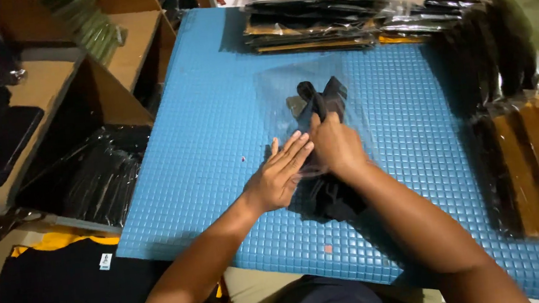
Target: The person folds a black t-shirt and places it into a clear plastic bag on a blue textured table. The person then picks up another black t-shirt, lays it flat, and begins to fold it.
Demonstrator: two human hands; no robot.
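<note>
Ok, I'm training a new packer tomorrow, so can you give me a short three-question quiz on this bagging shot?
1. True or false: the right hand grips the black garment that is going into the clear plastic bag.
2. What colour is the mat under the work? A) blue B) red C) white
3. How does the left hand lie: flat with fingers stretched out, or closed in a fist?

Key: 1 true; 2 A; 3 flat, fingers stretched out, at the bag's near end.
</note>
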